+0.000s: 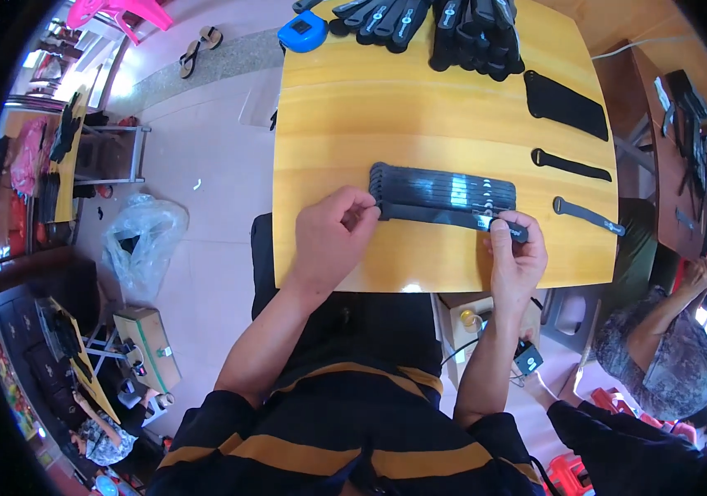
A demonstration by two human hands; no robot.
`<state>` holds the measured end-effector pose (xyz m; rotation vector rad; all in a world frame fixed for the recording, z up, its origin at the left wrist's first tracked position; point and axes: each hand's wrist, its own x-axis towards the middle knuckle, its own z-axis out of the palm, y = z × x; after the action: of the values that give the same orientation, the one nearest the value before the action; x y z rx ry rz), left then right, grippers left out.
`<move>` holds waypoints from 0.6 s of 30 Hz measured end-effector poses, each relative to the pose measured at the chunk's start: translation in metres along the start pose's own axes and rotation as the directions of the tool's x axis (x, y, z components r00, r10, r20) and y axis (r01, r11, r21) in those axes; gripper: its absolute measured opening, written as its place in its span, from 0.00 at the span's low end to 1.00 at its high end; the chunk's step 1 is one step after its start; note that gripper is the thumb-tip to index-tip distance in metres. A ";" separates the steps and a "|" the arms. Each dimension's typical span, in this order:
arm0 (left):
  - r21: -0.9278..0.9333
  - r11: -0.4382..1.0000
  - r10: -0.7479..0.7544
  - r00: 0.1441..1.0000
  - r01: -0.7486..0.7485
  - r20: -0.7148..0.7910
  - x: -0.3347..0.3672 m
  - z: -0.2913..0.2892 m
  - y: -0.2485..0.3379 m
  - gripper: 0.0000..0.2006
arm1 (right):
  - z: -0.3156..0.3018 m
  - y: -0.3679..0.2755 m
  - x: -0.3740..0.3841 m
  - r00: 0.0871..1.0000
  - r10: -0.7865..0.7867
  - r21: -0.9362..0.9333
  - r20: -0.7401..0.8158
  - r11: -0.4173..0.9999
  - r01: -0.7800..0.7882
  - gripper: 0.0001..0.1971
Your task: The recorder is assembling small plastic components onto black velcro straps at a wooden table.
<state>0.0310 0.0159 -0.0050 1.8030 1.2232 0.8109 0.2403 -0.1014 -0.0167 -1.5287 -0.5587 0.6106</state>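
Note:
On the wooden table before me lies an overlapping row of black hook-and-loop straps (452, 186), their rounded heads lined up at the left. The nearest strap (432, 216) stretches between my hands along the row's front edge. My left hand (337, 234) pinches its left end, thumb and forefinger closed. My right hand (520, 252) grips the other end between thumb and fingers, with the dark tip showing past the thumb. Two single straps, one black (572, 164) and one greyer (589, 216), lie to the right, below a wide black stack (566, 106).
Bundled straps (473, 37) and a blue tape-measure-like case (302, 31) sit at the table's far edge. A clear plastic bag (142, 244) and a carton (148, 347) are on the floor at left. Another person (659, 355) works close by at right, beside a brown table (676, 165).

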 end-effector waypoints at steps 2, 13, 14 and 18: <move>0.006 1.000 -0.022 0.999 0.022 0.028 0.001 -0.002 0.000 0.03 | -0.002 0.005 0.001 1.000 0.003 0.012 0.006 1.000 -0.003 0.05; 0.034 0.999 -0.022 0.999 0.021 0.029 0.001 -0.001 0.003 0.04 | 0.002 0.005 0.000 1.000 0.000 -0.064 -0.016 0.998 -0.001 0.06; 0.039 0.999 -0.015 1.000 0.014 0.025 0.001 -0.001 0.002 0.04 | 0.002 0.005 0.000 1.000 -0.009 -0.067 -0.014 0.998 0.009 0.06; 0.060 0.998 0.004 1.000 -0.005 0.016 0.002 -0.001 0.002 0.03 | 0.003 0.002 0.000 1.000 -0.001 -0.088 -0.002 0.996 0.001 0.06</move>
<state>0.0315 0.0178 -0.0022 1.8577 1.2462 0.7682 0.2385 -0.0991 -0.0191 -1.6109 -0.5917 0.5903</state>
